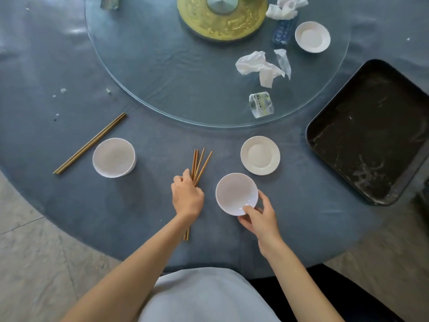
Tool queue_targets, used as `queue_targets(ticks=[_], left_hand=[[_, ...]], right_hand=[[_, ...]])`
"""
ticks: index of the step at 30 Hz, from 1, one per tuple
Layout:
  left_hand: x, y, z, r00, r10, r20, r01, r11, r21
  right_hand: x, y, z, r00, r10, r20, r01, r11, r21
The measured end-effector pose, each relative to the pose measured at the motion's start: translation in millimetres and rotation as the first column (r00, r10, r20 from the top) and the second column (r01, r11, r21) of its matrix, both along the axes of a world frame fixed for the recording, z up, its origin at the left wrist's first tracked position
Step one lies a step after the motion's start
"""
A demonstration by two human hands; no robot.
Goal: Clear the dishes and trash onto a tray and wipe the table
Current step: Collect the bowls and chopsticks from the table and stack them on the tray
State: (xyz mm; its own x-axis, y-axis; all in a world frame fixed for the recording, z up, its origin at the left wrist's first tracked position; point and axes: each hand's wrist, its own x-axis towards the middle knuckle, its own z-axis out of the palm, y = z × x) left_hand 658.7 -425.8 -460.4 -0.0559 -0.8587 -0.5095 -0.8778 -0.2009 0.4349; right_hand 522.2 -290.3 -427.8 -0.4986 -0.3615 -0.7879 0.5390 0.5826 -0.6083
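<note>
1. Right hand (260,219) has the small white round bowl (236,194) pinched at its near rim, thumb over the edge and fingers curled underneath. It sits just toward the person from the glass turntable, and looks empty.
2. Left hand (187,196) is just left of that bowl, fingers curled round a bunch of brown wooden chopsticks (199,166). The tips fan out toward the turntable and the back ends stick out under the wrist.
3. Everything's on a big round table with a grey-blue cloth (301,228). Pale stone-looking floor shows at both near corners.
4. The landmark is the clear round glass turntable (162,66) in the middle of the table, with a gold disc base (222,26) at its centre.
5. Just off the turntable's near edge, beside the held bowl: a white shallow saucer (260,155), nothing in it.
6. Off the near-left edge: another white bowl (114,157), empty too, with a loose pair of brown chopsticks (90,143) just left of it.
7. Right of the turntable: a black rectangular tray (371,133), scuffed, nothing on it yet.
8. On the turntable's right side: a white small dish (312,36), crumpled white napkins (260,67), more tissue (286,8) further back, a blue wrapper (283,33) and a clear plastic wrapper (261,104) near the edge.
9. A few white crumbs (62,90) lie on the cloth left of the turntable.
</note>
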Motion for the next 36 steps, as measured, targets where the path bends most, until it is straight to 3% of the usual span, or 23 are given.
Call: queue_targets(ticks=[6, 10, 15, 21, 25, 30, 36], left_hand=[[-6, -17, 0, 0.994, 0.006, 0.111, -0.018, 0.994, 0.11], [-7, -20, -4, 0.974, -0.101, 0.202, 0.071, 0.986, 0.148], [-3, -17, -8, 0.962, -0.185, 0.199, 0.166, 0.98, 0.113], [16, -37, -6, 0.972, -0.236, 0.005, 0.228, 0.946, 0.231], [36, -55, 5, 0.956, -0.09, -0.279, 0.182, 0.93, 0.321], [78, -95, 31, 0.895, -0.002, -0.446, 0.103, 0.974, 0.203], [157, -181, 49, 0.926, 0.021, -0.376, -0.02, 1.0, 0.009]], right_hand=[[-2, -6, -7, 0.998, 0.052, 0.044, -0.053, 0.998, 0.027], [0, -7, -10, 0.994, 0.063, 0.087, -0.065, 0.998, 0.017], [2, -5, -13, 0.994, 0.005, 0.113, -0.001, 0.999, -0.036], [6, -6, -9, 0.991, -0.018, 0.129, 0.025, 0.998, -0.054], [12, -13, 2, 0.991, -0.008, 0.13, 0.019, 0.996, -0.082], [29, -40, 24, 0.989, 0.082, 0.125, -0.065, 0.989, -0.136], [80, -101, 47, 0.972, 0.205, 0.11, -0.18, 0.962, -0.204]])
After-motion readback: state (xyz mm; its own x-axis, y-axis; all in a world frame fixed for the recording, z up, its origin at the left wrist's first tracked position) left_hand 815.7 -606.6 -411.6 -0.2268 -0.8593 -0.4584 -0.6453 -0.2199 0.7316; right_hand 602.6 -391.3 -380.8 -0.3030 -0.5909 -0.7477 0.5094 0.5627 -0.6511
